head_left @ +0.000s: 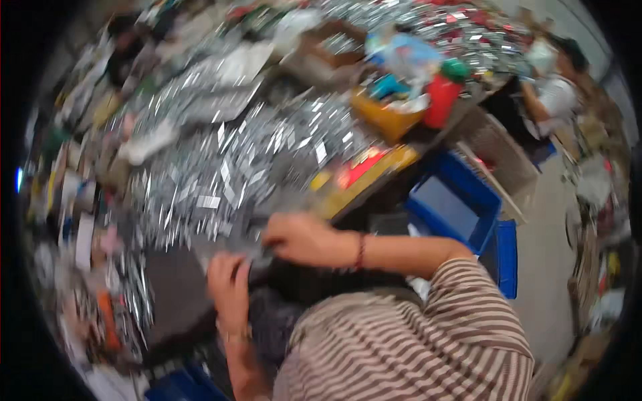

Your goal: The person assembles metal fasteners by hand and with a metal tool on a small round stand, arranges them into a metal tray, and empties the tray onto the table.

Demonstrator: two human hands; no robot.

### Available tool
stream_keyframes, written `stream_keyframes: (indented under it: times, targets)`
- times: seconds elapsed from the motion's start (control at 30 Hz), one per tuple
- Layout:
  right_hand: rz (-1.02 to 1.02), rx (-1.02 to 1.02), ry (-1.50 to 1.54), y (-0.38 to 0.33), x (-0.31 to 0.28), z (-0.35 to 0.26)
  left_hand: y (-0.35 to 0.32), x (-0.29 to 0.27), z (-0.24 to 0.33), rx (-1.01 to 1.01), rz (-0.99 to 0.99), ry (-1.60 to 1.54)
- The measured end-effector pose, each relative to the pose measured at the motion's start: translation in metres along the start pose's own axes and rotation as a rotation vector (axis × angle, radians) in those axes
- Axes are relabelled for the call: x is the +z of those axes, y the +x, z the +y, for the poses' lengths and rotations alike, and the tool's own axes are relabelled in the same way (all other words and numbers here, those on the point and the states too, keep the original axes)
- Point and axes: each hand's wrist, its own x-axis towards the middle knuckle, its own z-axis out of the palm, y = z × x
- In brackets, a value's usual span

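Note:
My right hand point(304, 239) is closed at the table's near edge, its fingertips pinched beside a grey, see-through patch. My left hand point(229, 284) is close by at lower left, fingers bent together near the same patch. Motion blur hides what, if anything, either hand grips. Just beyond them spreads a large heap of small shiny silver pieces point(234, 160). A dark flat surface point(175, 287) lies left of my left hand.
An orange-yellow box point(378, 117) and a red container with a green top point(441, 97) stand beyond my right hand. A blue crate point(458, 200) and a beige crate point(491, 154) are at right. Another person point(558, 93) is at the far right.

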Motion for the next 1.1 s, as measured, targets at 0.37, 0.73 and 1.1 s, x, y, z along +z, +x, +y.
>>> stream_keyframes:
  times: [0.37,0.73,1.1]
  targets:
    - [-0.094,0.02,-0.155,0.004,-0.014,-0.017,-0.006,0.001,0.006,-0.092,0.053,0.003]
    - [0.006,-0.248,-0.43,0.007,-0.006,-0.012,-0.005,0.003,0.005,-0.173,0.044,-0.136]
    - [0.035,-0.241,-0.317,0.01,0.004,-0.004,-0.003,0.006,0.008,-0.145,0.052,-0.114]
